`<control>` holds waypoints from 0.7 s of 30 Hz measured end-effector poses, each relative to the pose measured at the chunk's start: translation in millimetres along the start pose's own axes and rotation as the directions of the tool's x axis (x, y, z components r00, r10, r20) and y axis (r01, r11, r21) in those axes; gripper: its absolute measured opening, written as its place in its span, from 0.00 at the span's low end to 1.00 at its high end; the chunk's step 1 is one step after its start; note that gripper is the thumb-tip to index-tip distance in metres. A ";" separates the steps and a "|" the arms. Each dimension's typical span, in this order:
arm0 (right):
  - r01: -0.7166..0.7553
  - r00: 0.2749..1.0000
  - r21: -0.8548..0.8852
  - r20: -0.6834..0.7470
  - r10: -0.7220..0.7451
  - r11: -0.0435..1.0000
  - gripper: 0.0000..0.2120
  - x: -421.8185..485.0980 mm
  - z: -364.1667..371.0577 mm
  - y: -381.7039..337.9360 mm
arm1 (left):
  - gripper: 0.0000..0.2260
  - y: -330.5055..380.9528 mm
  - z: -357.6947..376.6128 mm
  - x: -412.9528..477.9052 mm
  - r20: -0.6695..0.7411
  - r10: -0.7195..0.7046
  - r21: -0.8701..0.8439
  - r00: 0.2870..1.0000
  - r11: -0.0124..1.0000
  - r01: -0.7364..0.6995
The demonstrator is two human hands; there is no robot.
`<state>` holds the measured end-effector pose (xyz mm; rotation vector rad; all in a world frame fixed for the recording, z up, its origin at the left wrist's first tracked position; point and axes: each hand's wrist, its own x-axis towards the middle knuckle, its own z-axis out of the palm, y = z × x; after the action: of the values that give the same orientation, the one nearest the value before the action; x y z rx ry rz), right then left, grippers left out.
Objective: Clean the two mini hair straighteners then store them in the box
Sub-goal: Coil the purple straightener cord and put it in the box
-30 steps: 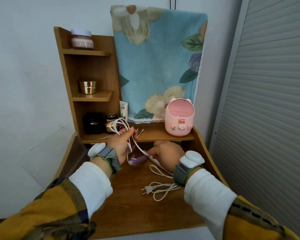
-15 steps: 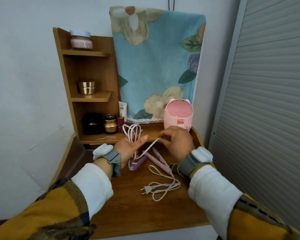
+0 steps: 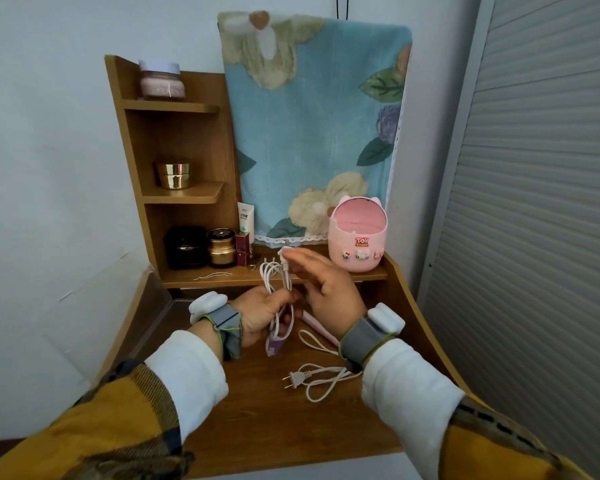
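My left hand (image 3: 262, 315) grips the purple mini straightener (image 3: 275, 344) together with a bundle of white cord loops (image 3: 274, 275) that stands up from my fist. Just right of the loops, my right hand (image 3: 326, 285) pinches the cord's plug end (image 3: 284, 258) at its fingertips. The pink mini straightener (image 3: 317, 325) lies on the wooden desk (image 3: 257, 410), partly hidden under my right wrist. Its white cord and plug (image 3: 312, 375) lie loose on the desk in front. The pink box (image 3: 357, 244) stands open on the low shelf at the right.
A wooden shelf unit (image 3: 177, 195) at the back left holds several cosmetic jars. A floral cloth (image 3: 312, 126) hangs behind the desk. A grey ribbed shutter (image 3: 534, 202) closes off the right side. Raised wooden rims run along both sides of the desk.
My right hand has brought the cord's free end up and left to the loops in my left hand. The stretch of cord between the hands is gone, and the bundle is taller.
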<state>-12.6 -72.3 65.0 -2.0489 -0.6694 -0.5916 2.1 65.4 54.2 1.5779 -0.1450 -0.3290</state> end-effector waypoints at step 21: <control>-0.546 0.697 0.810 0.298 0.652 0.214 0.06 21.8 16.0 3.7 | 0.06 -1.2 -1.3 -9.5 0.022 0.213 0.481 0.977 0.854 -0.197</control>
<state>8.5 -55.4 68.5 -1.0838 0.0294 0.1532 -6.7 69.5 54.1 2.0400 -0.3930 -0.0979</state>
